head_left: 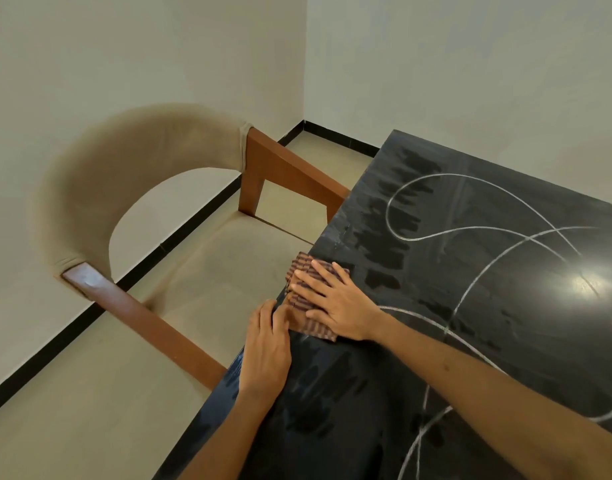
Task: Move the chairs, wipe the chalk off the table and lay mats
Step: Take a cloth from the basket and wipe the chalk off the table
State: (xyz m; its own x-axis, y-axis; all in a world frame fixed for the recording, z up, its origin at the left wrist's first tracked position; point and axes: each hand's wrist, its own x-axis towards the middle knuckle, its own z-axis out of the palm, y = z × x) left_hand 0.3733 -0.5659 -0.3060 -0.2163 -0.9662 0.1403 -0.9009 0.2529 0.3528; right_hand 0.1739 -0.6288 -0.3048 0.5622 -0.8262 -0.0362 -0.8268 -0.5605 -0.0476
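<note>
At nine o'clock in the view stands a chair (131, 209) with a curved beige padded back and brown wooden arms, its seat tucked against the left edge of the black worktop (505, 341); pale floor and a black skirting line run behind it. Toward six o'clock the left hand (268, 344) lies on the worktop's left edge, fingers loosely extended and released, their tips touching the near edge of a folded brown striped cloth (306, 299). The cloth sits at the worktop's left rim, near the middle of the view. The right hand (332, 303) presses flat on top of it, palm down with fingers spread, not clenched. From two to five o'clock, white chalk lines (470, 233) loop across the dark surface, with damp wiped streaks beside them.
</note>
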